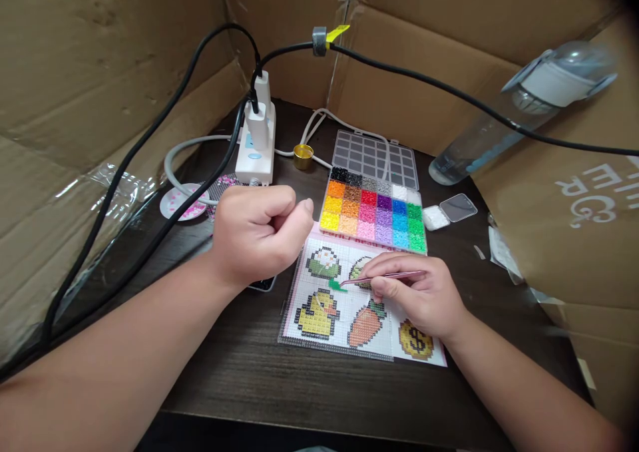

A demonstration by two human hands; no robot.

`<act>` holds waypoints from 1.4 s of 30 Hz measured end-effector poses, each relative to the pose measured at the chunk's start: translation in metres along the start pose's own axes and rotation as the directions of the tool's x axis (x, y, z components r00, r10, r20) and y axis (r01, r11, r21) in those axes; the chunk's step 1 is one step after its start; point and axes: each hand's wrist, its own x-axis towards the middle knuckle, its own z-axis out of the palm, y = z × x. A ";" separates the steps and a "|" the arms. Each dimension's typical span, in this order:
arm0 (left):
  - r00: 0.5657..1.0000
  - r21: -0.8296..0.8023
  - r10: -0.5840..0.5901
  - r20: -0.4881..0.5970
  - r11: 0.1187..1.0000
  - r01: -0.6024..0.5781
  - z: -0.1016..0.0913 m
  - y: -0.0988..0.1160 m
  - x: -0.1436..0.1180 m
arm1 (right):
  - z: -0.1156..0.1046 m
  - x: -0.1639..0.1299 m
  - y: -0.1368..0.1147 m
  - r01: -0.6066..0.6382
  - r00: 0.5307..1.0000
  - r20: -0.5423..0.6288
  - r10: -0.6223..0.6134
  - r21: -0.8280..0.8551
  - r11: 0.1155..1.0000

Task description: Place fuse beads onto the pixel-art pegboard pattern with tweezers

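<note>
Dark wood-grain table [309,385], boxed in by brown cardboard walls [90,72] on left, back and right; right panel carries white printed letters, upside down. Clear plastic wrap [107,189] lies at the left wall's foot, black cables [164,116] run across it and along the back, joined at a grey clip with a yellow tag [327,37]. Light is soft and even.
</note>
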 end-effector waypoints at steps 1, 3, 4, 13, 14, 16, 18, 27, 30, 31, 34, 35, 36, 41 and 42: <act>1.000 0.000 0.005 0.000 1.000 -0.005 0.000 0.000 0.000 | 0.000 0.000 0.000 0.001 1.000 0.004 -0.001 -0.002 1.000; 1.000 -0.007 0.027 -0.001 1.000 -0.027 0.000 0.000 0.000 | -0.001 0.000 0.001 0.006 1.000 0.010 -0.006 -0.013 1.000; 0.999 -0.012 0.036 -0.002 0.999 -0.036 0.000 -0.001 0.000 | -0.001 0.000 0.001 0.010 1.000 0.012 -0.009 -0.018 1.000; 0.999 0.032 0.045 -0.003 0.998 -0.045 -0.002 0.000 0.001 | -0.008 0.005 0.003 -0.004 0.992 -0.124 0.029 0.190 0.982; 0.999 0.039 0.048 0.001 0.998 -0.048 -0.002 0.000 0.001 | -0.014 0.006 0.005 0.007 0.982 -0.183 0.039 0.240 0.971; 0.999 0.052 0.041 0.006 0.998 -0.042 -0.003 0.000 0.002 | -0.029 0.012 0.007 0.053 0.942 -0.329 0.060 0.323 0.945; 1.000 0.068 0.028 0.007 0.997 -0.029 -0.003 0.000 0.002 | -0.046 0.020 0.011 0.119 0.870 -0.488 0.071 0.348 0.930; 1.000 0.105 0.020 0.015 0.994 -0.021 -0.006 -0.001 0.003 | -0.078 0.037 0.028 0.084 0.616 -0.748 0.245 0.372 0.925; 0.999 0.119 0.036 0.014 0.992 -0.037 -0.007 -0.001 0.003 | -0.076 0.036 0.028 0.092 0.596 -0.761 0.258 0.384 0.919; 0.999 0.116 0.047 0.016 0.992 -0.049 -0.007 -0.001 0.003 | -0.075 0.036 0.028 0.096 0.593 -0.762 0.260 0.387 0.917; 0.998 0.103 0.054 0.018 0.993 -0.055 -0.007 -0.001 0.004 | -0.077 0.037 0.028 0.092 0.590 -0.758 0.279 0.406 0.909; 0.999 0.104 0.049 0.015 0.993 -0.050 -0.007 -0.001 0.004 | -0.079 0.037 0.028 0.089 0.587 -0.758 0.286 0.412 0.907; 0.999 0.109 0.044 0.010 0.993 -0.045 -0.007 -0.001 0.003 | -0.079 0.037 0.028 0.090 0.584 -0.759 0.288 0.414 0.906; 0.999 0.104 0.046 -0.004 0.994 -0.045 -0.005 0.000 0.003 | -0.063 0.027 0.018 0.140 0.681 -0.717 0.148 0.326 0.935; 0.998 0.096 0.062 -0.009 0.993 -0.061 -0.005 0.000 0.003 | -0.054 0.022 0.013 0.134 0.735 -0.671 0.097 0.284 0.949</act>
